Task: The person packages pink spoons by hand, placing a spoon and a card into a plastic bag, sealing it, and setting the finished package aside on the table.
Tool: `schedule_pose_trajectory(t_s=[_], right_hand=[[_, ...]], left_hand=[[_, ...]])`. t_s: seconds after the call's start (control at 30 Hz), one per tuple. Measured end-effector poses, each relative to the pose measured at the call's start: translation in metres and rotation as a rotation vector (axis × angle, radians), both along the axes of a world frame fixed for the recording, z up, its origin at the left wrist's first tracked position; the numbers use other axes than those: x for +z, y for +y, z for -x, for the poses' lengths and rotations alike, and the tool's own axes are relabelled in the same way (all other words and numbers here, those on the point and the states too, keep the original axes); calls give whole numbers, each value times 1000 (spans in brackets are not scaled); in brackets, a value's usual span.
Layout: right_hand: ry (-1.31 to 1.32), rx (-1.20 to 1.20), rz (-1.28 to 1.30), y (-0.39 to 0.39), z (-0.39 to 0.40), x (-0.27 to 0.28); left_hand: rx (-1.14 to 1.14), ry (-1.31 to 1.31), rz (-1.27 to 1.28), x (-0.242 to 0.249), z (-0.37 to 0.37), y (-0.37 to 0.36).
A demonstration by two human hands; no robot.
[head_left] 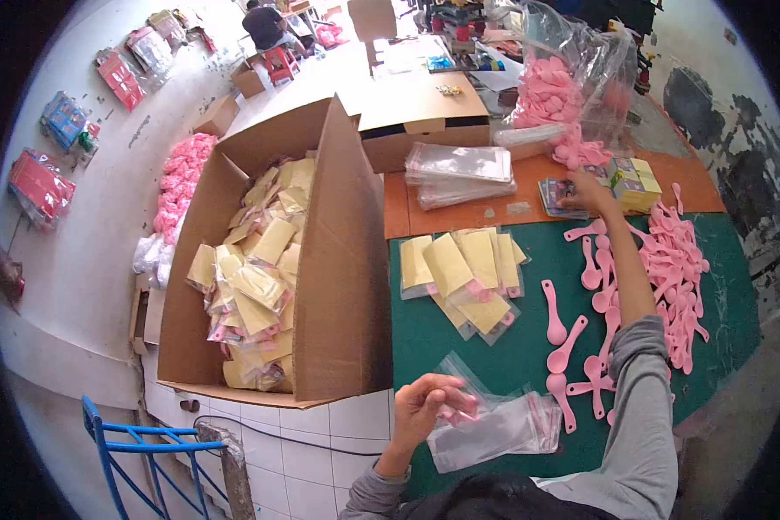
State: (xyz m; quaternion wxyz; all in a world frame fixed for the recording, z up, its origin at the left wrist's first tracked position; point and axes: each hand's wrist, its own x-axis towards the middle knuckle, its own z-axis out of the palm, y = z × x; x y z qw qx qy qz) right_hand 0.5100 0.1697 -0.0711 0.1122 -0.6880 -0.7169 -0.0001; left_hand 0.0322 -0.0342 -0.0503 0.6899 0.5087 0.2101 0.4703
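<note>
My left hand (pixel 435 406) is closed on a clear plastic bag (pixel 465 374), over a stack of clear bags (pixel 494 433) at the near edge of the green mat. Stretched far forward, my right hand (pixel 586 192) touches a small pile of printed cards (pixel 555 198) on the orange board; its fingertips are partly hidden. Just right of it stands a stack of yellow-edged cards (pixel 634 184). Pink spoons (pixel 676 277) lie heaped on the right of the mat, with several loose ones (pixel 553 314) nearer the middle. Filled packets with yellowish cards (pixel 459 264) lie at the mat's upper left.
A tall open cardboard box (pixel 342 234) full of packets stands left of the mat. Clear sleeves (pixel 459 169) are stacked beyond the mat, near a plastic bag of pink items (pixel 550 91). A blue metal frame (pixel 152 447) is at lower left. A person (pixel 264 26) sits far back.
</note>
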Motion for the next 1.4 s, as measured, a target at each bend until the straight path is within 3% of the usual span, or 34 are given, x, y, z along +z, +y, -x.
schedule_pose_trajectory(t_s=[0.13, 0.23, 0.33, 0.43, 0.53, 0.6, 0.7, 0.73, 0.83, 1.03, 1.23, 1.4], right_hand=[[22, -81, -330, -25, 16, 0], [129, -118, -353, -20, -3, -6], [-6, -342, -343, -29, 6, 1], [-104, -380, -402, -45, 24, 23], [113, -169, -647, -67, 50, 42], [659, 19, -253, -112, 101, 71], [739, 143, -37, -200, 198, 135], [628, 103, -58, -221, 213, 147], [655, 229, -135, -258, 229, 151], [438, 429, -53, -269, 239, 148], [531, 165, -327, -275, 249, 150], [528, 173, -357, -276, 249, 143]], left_hand=[[-126, 98, 20, 1, -6, 4], [-147, 97, -29, -1, -8, 8], [-152, 103, 38, 16, -11, 8], [-176, 84, 135, 18, -12, 8], [-189, 88, 128, 17, -13, 8], [-176, 103, 105, 17, -13, 5], [-181, 136, 101, 19, -16, 2], [-194, 135, 108, 20, -18, 2], [-188, 207, 29, 23, -25, -1], [-189, 456, -179, 31, -22, -5], [-200, 351, -86, 28, -18, -11], [-209, 264, 11, 27, -17, -11]])
